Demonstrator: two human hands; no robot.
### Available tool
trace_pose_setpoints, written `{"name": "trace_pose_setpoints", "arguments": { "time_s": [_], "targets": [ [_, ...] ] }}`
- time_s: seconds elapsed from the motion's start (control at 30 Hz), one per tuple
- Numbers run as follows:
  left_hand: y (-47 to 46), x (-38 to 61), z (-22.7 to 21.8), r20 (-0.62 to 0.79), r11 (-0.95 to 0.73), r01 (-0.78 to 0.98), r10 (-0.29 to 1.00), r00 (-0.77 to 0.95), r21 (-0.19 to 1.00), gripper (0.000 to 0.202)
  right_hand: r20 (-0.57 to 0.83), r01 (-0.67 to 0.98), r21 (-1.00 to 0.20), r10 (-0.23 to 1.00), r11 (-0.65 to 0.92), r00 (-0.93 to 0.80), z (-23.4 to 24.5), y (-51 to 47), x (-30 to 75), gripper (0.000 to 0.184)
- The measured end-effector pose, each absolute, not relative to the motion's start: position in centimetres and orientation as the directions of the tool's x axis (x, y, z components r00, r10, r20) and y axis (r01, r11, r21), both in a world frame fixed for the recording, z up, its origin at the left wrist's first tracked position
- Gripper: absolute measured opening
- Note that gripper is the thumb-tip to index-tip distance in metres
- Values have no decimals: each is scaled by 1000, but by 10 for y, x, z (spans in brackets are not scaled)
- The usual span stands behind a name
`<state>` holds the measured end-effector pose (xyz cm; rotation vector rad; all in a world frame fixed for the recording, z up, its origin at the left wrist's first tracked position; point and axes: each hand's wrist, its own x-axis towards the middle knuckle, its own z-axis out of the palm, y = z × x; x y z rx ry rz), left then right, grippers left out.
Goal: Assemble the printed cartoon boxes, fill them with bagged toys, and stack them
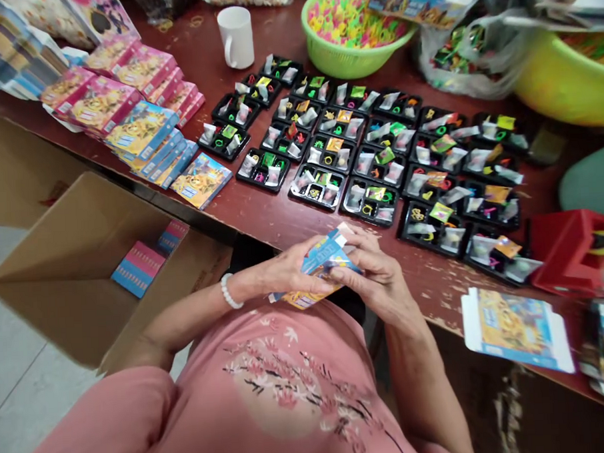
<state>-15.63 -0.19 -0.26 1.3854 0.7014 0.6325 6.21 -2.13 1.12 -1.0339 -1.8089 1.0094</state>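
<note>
Pinching blue carton (326, 255) with left fingers (308, 282) and right fingers (376, 258), aimed lengthwise eight-to-two o'clock. Fronted by trays (313, 201) at twelve.

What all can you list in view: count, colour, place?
Held box: one, blue-yellow, in hands
Trays: over twenty, black, centre
Pink boxes: several, pink, stacked left
Blue boxes: several, blue, beside them
Mug: one, white, rear
Basket: one, green, rear centre
Basin: one, lime, far right
Bag: one, clear, between these
Tape dispenser: one, red, right
Flat box: one, blue-yellow, front right
Cartons: at least one, brown, left
Table: one, dark red, centre
Shirt: one, pink, bottom
Left hand: one, on held box
Right hand: one, on held box
</note>
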Motion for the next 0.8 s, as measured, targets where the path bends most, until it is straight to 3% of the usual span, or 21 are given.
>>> {"name": "trace_pose_setpoints", "arguments": {
  "time_s": [0.2,0.37,0.43,0.5,0.6,0.8],
  "targets": [
    [-13,-147,11,-108,-7,213,847,520,977,29,325,310,-877,928,367,-181,7,-29,54,10],
    [-13,-150,2,-124,65,133,851,510,989,29,370,340,-875,929,344,12,1,-29,52,15],
    [-13,-153,-3,-149,152,34,858,492,988,33,276,155,-953,956,259,97,-5,-32,53,44],
    [-14,-156,-4,-161,195,-26,873,460,981,34,101,-90,-991,995,102,17,-12,-37,55,62],
    [-16,-158,-3,-165,208,-49,880,445,977,33,-69,-242,-966,994,-87,-82,-23,-46,53,45],
    [-26,-150,-22,-183,254,-146,907,379,956,39,-95,-192,-979,981,-61,172,-36,-55,39,32]
  ]
}}
